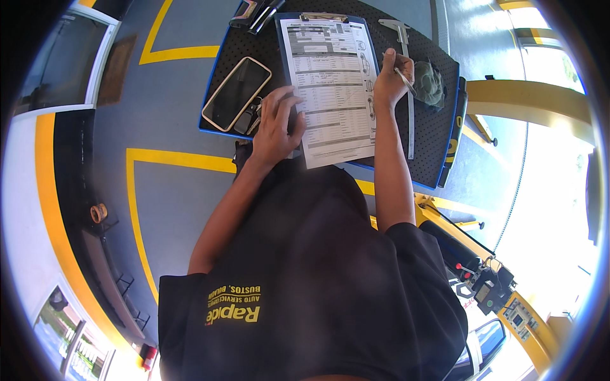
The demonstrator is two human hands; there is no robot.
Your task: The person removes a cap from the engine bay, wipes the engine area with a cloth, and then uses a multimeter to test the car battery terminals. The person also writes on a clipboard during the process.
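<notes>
in the head view, we rest our left hand (276, 124) on the left edge of a printed form (337, 95), fingers a little apart and gripping nothing, perhaps to steady the sheet. the form lies on a clipboard (324, 17), its metal clip toward the far edge of the surface (429, 149), likely so the page faces us upright; its bottom end reaches just over the near edge. our right hand (394, 79) is beside the form's right edge, its grip clamped on a slim pale pen (404, 80); we cannot tell where the tip is.

the phone (237, 94) lies at the near left corner with a key fob (244, 120) just beside it, probably set aside to leave the middle to the form. a caliper (411, 120) runs from the far edge toward the near edge, passing beside our right hand, and a greenish bundle (431, 86) sits near the right edge.

we judge the easiest room for moving is toward the near right corner, where bare mat shows; leftward, the phone and fob hem us in.
</notes>
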